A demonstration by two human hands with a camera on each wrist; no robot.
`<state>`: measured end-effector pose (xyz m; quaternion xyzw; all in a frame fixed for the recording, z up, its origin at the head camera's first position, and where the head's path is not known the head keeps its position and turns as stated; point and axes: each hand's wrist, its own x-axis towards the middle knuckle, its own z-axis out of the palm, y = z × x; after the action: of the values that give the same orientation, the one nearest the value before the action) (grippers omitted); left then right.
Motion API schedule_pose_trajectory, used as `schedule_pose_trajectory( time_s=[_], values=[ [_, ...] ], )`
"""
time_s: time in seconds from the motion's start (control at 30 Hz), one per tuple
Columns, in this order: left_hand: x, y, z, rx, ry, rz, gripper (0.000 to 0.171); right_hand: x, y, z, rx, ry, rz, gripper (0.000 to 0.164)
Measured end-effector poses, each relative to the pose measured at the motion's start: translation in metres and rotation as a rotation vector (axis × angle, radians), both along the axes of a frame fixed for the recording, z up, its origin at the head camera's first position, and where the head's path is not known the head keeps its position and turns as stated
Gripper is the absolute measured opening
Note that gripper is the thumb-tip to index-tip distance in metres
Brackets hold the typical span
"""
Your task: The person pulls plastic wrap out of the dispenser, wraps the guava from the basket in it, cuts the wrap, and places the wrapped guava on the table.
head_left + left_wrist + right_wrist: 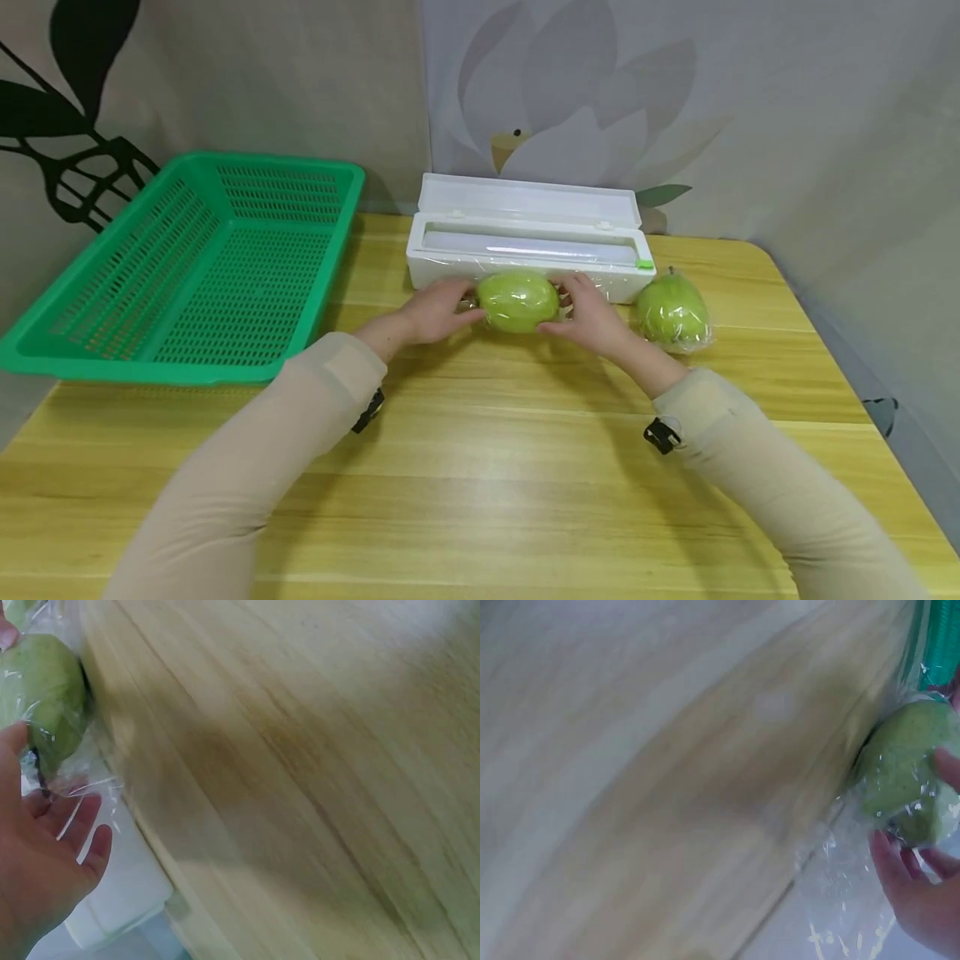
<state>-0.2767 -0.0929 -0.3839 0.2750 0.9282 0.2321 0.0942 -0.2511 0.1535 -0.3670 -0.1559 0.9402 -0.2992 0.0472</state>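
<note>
A green pear (517, 302) in clear plastic wrap lies on its side between both hands, in front of the white cling film box (528, 250). My left hand (438, 311) holds its left end; in the left wrist view the thumb lies on the pear (46, 697) near its dark stem, with loose film about the fingers. At the other end my right hand (592, 317) holds it, thumb against the pear (904, 765) and fingers bent at its end. Film stretches from the box front to the pear. Part of the fingers is hidden behind the fruit.
A second wrapped pear (672, 310) stands right of the box, close to my right forearm. The box lid (528, 198) is raised, showing the film roll (528, 247). At the left sits a green plastic basket (318, 283). A fabric-covered wall borders the wooden table (480, 492) behind.
</note>
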Motion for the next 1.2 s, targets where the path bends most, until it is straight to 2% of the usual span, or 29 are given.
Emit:
schedule_pose_trajectory(
  time_s=[0.2,0.37,0.47,0.67,0.83,0.9,0.97,1.1,1.2],
  values=[
    [-0.003,0.0,-0.006,0.082,0.009,-0.019,0.055,-0.002,0.0,-0.007,-0.091,0.003,-0.024,0.079],
    [-0.005,-0.002,-0.007,0.111,0.04,-0.027,0.056,-0.001,-0.001,-0.013,-0.1,0.046,-0.004,0.077],
    [-0.005,-0.003,-0.004,0.086,0.041,-0.028,0.056,0.0,-0.001,-0.013,-0.072,0.066,0.014,0.077],
    [-0.002,-0.006,-0.001,0.039,-0.021,-0.004,0.057,0.0,-0.001,-0.008,0.011,0.078,0.039,0.08],
    [0.0,-0.009,-0.001,0.043,-0.049,0.026,0.063,-0.001,0.001,-0.004,0.086,0.095,0.036,0.081],
    [0.001,-0.009,-0.001,0.064,-0.049,0.044,0.059,-0.001,0.001,-0.003,0.11,0.103,0.034,0.081],
    [0.002,-0.01,0.001,0.071,-0.026,0.076,0.057,-0.001,0.001,-0.002,0.122,0.103,0.031,0.081],
    [0.008,-0.006,0.009,0.106,0.079,0.162,0.047,0.0,0.0,-0.001,0.138,0.106,0.03,0.08],
    [0.014,0.001,0.017,0.118,0.142,0.161,0.049,0.0,0.0,0.0,0.148,0.116,0.038,0.078]
  ],
)
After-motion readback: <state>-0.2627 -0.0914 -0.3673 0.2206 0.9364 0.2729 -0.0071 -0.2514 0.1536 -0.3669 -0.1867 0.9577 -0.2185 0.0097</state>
